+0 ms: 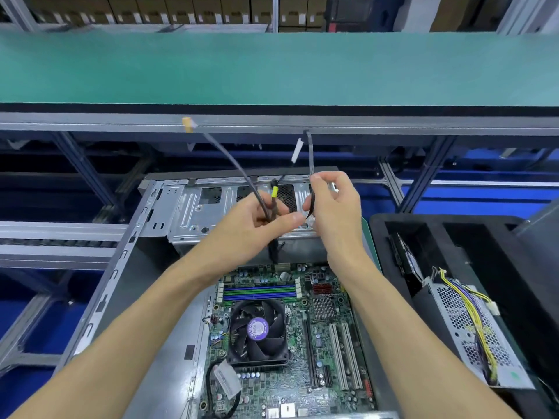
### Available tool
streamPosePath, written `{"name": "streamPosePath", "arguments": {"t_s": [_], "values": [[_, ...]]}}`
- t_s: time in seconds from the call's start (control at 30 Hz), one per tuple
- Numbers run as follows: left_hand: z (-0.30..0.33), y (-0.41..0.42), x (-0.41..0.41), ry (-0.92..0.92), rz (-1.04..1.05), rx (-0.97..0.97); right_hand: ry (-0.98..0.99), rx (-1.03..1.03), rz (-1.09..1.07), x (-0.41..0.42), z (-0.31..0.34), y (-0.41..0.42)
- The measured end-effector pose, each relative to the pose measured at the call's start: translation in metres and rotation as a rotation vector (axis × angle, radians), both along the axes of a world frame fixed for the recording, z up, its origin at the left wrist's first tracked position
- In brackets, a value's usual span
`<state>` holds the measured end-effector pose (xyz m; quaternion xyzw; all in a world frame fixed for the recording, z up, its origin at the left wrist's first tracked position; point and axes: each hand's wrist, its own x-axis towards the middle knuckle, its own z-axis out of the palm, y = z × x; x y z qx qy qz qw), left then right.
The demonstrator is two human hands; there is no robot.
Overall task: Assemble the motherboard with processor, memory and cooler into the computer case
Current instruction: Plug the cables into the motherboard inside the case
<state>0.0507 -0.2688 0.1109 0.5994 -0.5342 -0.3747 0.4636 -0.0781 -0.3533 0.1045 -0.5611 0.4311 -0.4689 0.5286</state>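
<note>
Two bare hands are working above the open grey metal computer case (169, 207): the left hand (254, 219) is gripping a bundle of thin black cables (239, 170), the right hand (332, 204) is pinching one flat black cable (310, 155). The green motherboard (320, 328) with its black fan cooler (258, 331) is lying inside the case, below them

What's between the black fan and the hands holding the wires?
In the head view, blue and green memory slots on the green motherboard lie between the black cooler fan and the left hand and right hand.
</note>
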Motion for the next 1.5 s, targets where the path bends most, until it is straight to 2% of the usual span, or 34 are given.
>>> {"name": "streamPosePath", "arguments": {"t_s": [0.07,0.13,0.2,0.27,0.33,0.4,0.5,0.57,0.6,0.67,0.73,0.8,0.83,0.87,0.93,1.0,1.07,1.13,1.2,1.3,1.43,1.5], "values": [[0.003,0.005,0.001,-0.145,-0.015,-0.012,0.008,0.002,-0.007,0.000,0.001,0.000],[0.009,0.009,0.000,-0.265,-0.123,0.064,-0.013,0.041,0.003,0.000,0.003,0.001],[0.014,0.014,-0.003,-0.281,-0.327,0.255,-0.064,0.081,0.030,0.000,0.005,0.003],[0.014,0.020,-0.003,-0.391,-0.569,0.448,-0.086,0.090,0.053,-0.001,0.007,0.005],[0.015,0.025,0.003,-0.400,-0.695,0.586,-0.073,0.087,0.061,-0.002,0.008,0.007],[0.015,0.029,0.013,-0.347,-0.712,0.647,-0.060,0.080,0.064,-0.002,0.008,0.007],[0.004,0.021,0.011,-0.489,-0.656,0.707,-0.052,0.059,0.071,-0.002,0.008,0.007],[-0.008,0.012,0.000,-0.537,-0.506,0.764,-0.044,0.035,0.074,-0.001,0.008,0.008],[-0.013,0.010,-0.005,-0.564,-0.498,0.710,-0.043,0.026,0.077,-0.001,0.007,0.008],[-0.018,0.014,-0.006,-0.481,-0.543,0.596,-0.039,0.013,0.083,0.000,0.007,0.008],[-0.008,0.012,0.000,-0.267,-0.515,0.559,-0.031,0.005,0.088,0.002,0.006,0.008],[0.012,0.021,0.009,-0.038,-0.760,0.481,-0.023,-0.002,0.098,0.002,0.006,0.009],[0.018,0.026,0.011,-0.010,-0.844,0.441,-0.020,-0.007,0.108,0.002,0.006,0.009],[0.020,0.029,0.011,-0.059,-0.846,0.430,-0.017,-0.013,0.120,0.002,0.006,0.009],[0.019,0.024,0.012,-0.227,-0.757,0.427,-0.016,-0.021,0.145,0.002,0.005,0.010],[0.017,0.024,0.010,-0.378,-0.741,0.511,-0.020,-0.010,0.178,0.003,0.005,0.011],[0.014,0.025,0.011,-0.443,-0.707,0.552,-0.024,-0.016,0.211,0.003,0.006,0.012],[0.013,0.022,0.010,-0.482,-0.585,0.463,-0.021,-0.062,0.247,0.003,0.006,0.013],[0.014,0.020,0.009,-0.380,-0.398,0.342,-0.033,-0.115,0.300,0.004,0.005,0.014],[0.019,0.018,0.017,-0.022,-0.204,0.295,-0.037,-0.158,0.376,0.004,0.005,0.017],[0.024,0.014,0.033,0.269,0.196,0.122,0.050,-0.231,0.531,0.004,0.003,0.024],[0.024,0.010,0.037,0.491,0.310,0.073,0.117,-0.241,0.633,0.004,0.001,0.027]]}}
